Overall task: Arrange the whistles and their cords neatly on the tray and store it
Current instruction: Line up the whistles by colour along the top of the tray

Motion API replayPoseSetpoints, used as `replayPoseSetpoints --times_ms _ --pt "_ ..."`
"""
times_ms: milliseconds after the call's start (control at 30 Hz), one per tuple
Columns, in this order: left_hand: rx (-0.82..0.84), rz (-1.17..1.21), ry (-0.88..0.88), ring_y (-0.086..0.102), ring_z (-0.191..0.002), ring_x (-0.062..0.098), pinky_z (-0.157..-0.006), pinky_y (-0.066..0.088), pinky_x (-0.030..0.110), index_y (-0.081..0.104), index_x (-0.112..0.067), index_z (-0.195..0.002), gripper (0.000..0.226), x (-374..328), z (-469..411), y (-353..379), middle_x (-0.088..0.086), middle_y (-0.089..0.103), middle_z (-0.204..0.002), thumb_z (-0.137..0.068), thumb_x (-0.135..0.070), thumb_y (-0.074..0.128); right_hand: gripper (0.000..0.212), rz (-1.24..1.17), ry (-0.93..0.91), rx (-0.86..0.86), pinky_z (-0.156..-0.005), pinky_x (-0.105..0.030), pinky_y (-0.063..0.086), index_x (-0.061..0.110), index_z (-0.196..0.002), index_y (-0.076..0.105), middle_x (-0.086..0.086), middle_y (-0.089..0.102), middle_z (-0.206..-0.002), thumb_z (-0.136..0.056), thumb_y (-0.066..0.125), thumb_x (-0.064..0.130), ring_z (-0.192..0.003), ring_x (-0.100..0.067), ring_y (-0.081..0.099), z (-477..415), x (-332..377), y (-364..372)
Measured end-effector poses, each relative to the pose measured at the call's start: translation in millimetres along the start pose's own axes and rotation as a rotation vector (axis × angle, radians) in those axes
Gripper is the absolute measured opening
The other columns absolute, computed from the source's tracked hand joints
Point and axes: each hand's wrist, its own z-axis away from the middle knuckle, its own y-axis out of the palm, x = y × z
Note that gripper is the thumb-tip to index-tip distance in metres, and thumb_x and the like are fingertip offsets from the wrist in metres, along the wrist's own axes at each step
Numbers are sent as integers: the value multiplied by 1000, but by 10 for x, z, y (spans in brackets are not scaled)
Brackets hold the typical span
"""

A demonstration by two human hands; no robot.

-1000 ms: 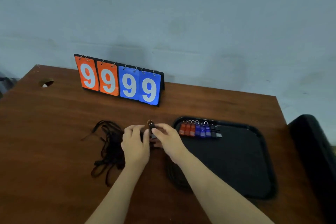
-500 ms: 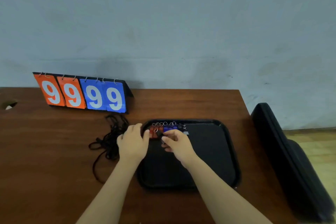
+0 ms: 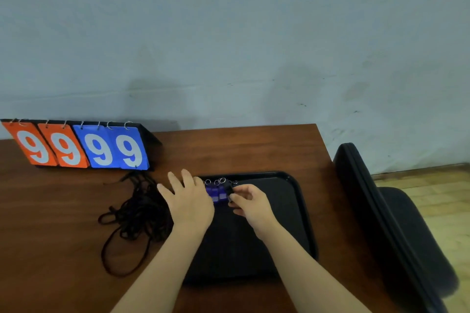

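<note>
A black tray [image 3: 295, 206] lies on the brown table. Along its far left edge sits a row of whistles [image 3: 217, 192] with metal rings; the blue ones show, the red ones are hidden under my left hand [image 3: 188, 201]. That hand lies flat with fingers spread over the left end of the row. My right hand [image 3: 248, 201] pinches a black whistle [image 3: 230, 192] at the right end of the row. A tangle of black cords [image 3: 137, 213] lies on the table left of the tray.
An orange and blue flip scoreboard [image 3: 78, 146] showing 9999 stands at the back left of the table [image 3: 241, 150]. A black chair [image 3: 396, 234] stands close beside the table's right edge. A grey wall rises right behind the table.
My right hand carried the black whistle from beside the cords to the right end of the row. My left hand moved onto the row and spread flat. The view shifted right.
</note>
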Motion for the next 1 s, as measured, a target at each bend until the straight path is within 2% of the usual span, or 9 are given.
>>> replayPoseSetpoints --times_ms 67,133,200,333,433,533,667,733,1000 --pt "-21 162 50 56 -114 30 -93 42 48 55 -16 -122 37 -68 -68 -49 7 58 -123 -91 -36 56 17 -10 -4 -4 -69 -19 55 15 -109 62 1 70 -97 -93 62 9 -85 -8 68 -31 3 -71" --pt "25 455 207 59 -108 21 -89 48 37 50 -19 -131 38 -153 -147 -16 1 58 -123 -95 -30 52 16 -29 -1 1 -72 -21 57 13 -109 62 -2 70 -98 -93 62 9 -84 -10 69 -62 6 -127" --pt "133 684 302 57 -106 13 -91 46 27 53 -20 -132 36 -236 -195 -30 -1 57 -124 -96 -21 53 17 -45 3 -1 -73 -22 57 10 -110 63 -6 71 -101 -93 62 9 -86 -12 70 -90 7 -165" --pt "226 957 192 53 -98 4 -84 39 16 63 -21 -116 26 -323 -303 -1 -8 58 -108 -91 -13 61 18 -98 22 -14 -73 -22 58 10 -110 65 -6 72 -102 -92 63 10 -89 -14 71 -125 -1 -226" --pt "299 1048 130 58 -93 8 -78 45 19 64 -26 -98 15 -347 -408 39 -9 62 -98 -89 -15 64 16 -115 31 -15 -72 -22 58 12 -107 66 -3 72 -98 -92 64 9 -86 -12 70 -135 -5 -283" --pt "344 1002 162 62 -88 13 -82 52 31 60 -27 -89 8 -384 -508 73 -6 63 -93 -90 -20 63 14 -104 32 -28 -73 -21 58 16 -103 68 -2 73 -96 -91 64 9 -84 -10 70 -159 -14 -348" --pt "372 817 321 61 -79 10 -74 51 27 56 -26 -97 3 -454 -638 74 -8 60 -90 -96 -24 53 14 -88 37 -59 -71 -20 57 17 -101 69 0 73 -95 -91 65 8 -85 -11 71 -203 -31 -414" --pt "331 669 384 60 -78 10 -73 52 30 59 -25 -95 13 -488 -717 75 -6 62 -88 -99 -26 46 14 -81 40 -82 -69 -18 57 16 -101 70 0 73 -93 -91 65 7 -84 -11 70 -235 -32 -422" --pt "318 443 416 57 -100 16 -92 43 39 67 -26 -97 17 -669 -946 106 -7 59 -107 -96 -34 52 7 -139 134 -267 -62 -18 56 14 -93 66 -5 71 -91 -89 68 8 -79 -12 71 -395 -75 -380"
